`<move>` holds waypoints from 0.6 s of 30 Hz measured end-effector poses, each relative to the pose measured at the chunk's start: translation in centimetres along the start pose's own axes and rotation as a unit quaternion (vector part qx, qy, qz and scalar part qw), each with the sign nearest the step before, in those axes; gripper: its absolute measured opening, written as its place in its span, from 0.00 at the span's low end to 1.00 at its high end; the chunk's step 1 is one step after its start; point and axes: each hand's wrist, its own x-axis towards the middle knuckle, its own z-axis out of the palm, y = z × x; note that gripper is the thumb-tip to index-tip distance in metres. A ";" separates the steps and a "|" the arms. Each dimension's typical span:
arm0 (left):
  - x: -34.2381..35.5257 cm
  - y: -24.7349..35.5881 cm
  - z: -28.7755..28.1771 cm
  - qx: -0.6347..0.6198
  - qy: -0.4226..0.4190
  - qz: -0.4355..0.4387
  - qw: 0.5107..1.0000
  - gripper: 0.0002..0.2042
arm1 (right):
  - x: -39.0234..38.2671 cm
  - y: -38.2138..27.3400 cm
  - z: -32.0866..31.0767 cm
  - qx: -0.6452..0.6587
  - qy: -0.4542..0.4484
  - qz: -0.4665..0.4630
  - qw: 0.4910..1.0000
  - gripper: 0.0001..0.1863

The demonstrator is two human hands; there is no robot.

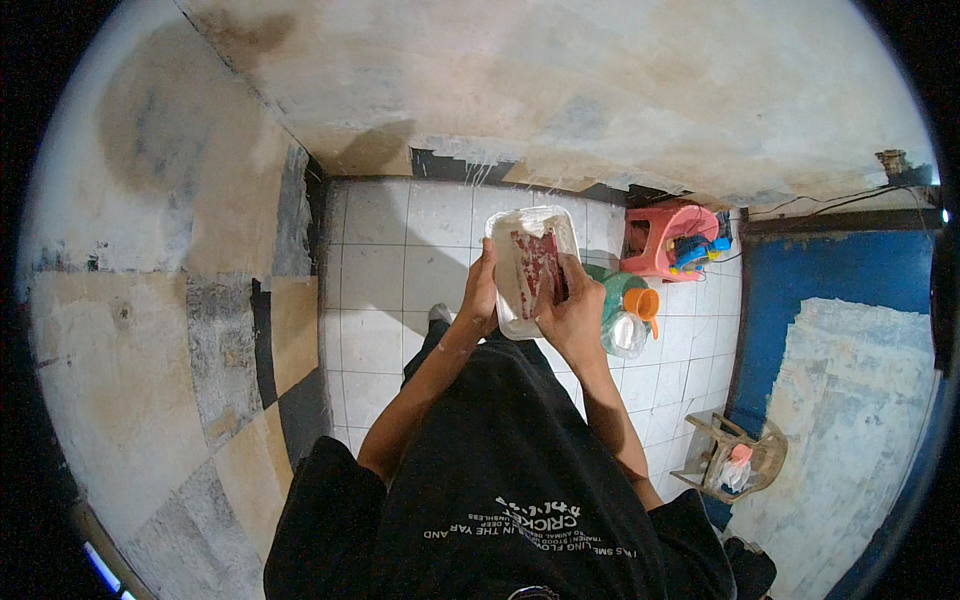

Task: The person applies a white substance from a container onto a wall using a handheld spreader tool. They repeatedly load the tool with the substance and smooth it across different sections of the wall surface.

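A black shirt [500, 450], cut off below, fills six o'clock. Just off centre toward two o'clock, the left hand's [482, 290] grip clasps a white tray [510, 308], fingers hidden underneath; the right hand's [574, 305] grip curls round a paste-smeared red scraper [536, 262] inside, partly covering it. Tiled floor [372, 270] below; patchy wall [560, 90] at twelve.

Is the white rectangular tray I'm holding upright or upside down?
Upright: seen from above, the white rectangular tray shows its open side; whether it's level, I cannot tell.
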 end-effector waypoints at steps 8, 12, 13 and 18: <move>0.3 -0.5 -0.9 -0.072 -0.028 -0.007 0.997 0.33 | -0.3 -1.3 -0.3 -0.011 -0.009 -0.014 1.000 0.05; -0.2 0.3 0.2 0.051 -0.001 0.006 0.999 0.34 | 0.0 0.0 0.4 -0.043 0.005 -0.038 0.998 0.04; -0.6 0.7 1.1 0.051 0.004 0.017 0.999 0.33 | 0.1 -0.3 0.2 -0.044 0.002 -0.025 0.999 0.05; -0.6 0.6 1.0 0.033 -0.005 0.021 0.999 0.34 | 0.6 -1.0 -0.4 -0.048 -0.005 -0.002 0.999 0.06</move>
